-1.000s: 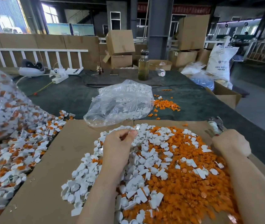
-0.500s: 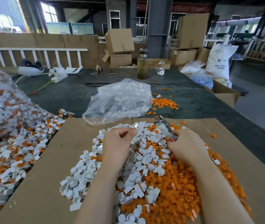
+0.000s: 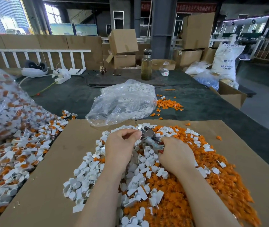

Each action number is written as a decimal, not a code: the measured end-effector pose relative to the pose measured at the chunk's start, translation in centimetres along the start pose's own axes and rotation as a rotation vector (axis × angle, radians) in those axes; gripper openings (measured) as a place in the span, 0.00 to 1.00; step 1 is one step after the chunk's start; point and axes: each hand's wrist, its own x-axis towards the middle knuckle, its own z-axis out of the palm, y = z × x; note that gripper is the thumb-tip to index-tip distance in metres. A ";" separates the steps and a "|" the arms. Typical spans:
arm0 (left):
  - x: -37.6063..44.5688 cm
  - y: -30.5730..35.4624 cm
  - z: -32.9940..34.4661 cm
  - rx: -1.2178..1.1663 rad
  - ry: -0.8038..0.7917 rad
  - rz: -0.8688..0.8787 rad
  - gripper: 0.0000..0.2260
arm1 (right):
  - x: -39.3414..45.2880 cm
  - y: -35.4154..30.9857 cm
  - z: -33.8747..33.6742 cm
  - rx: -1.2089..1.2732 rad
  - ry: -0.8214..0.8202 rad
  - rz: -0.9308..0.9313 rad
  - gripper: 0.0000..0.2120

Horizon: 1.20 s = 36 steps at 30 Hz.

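A person's view down onto a cardboard sheet (image 3: 48, 169) laid on a dark worktop (image 3: 65, 95) and heaped with small plastic pieces: white pieces (image 3: 97, 174) toward seven o'clock, orange pieces (image 3: 212, 161) toward four o'clock. Just above the heap's centre the two hands are close together. The right hand (image 3: 174, 154) grips the handles of a metal plier-like tool (image 3: 150, 138), whose nose points toward ten o'clock. The left hand (image 3: 120, 145) has its fingertips pinched together right at that nose, apparently around a small part hidden by the fingers. The step looks like feeding the part into the tool. To do it well, the left hand should seat the part squarely in the nose and keep its fingertips behind the jaws. The right hand should squeeze only once the part sits true, with both wrists steadied on the heap. A clear bag (image 3: 124, 102) of white pieces lies at twelve o'clock.
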 end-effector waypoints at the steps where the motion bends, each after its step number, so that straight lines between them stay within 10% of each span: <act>1: 0.0 0.1 0.0 -0.037 -0.004 -0.023 0.06 | 0.0 0.1 0.0 0.016 0.012 0.009 0.04; 12: -0.3 1.4 0.5 -0.347 -0.007 -0.224 0.02 | -0.7 -0.8 -2.2 0.996 0.183 0.015 0.06; 36: -1.9 2.3 2.5 -0.136 0.051 0.043 0.04 | -1.3 -2.4 -0.6 0.772 0.505 0.024 0.09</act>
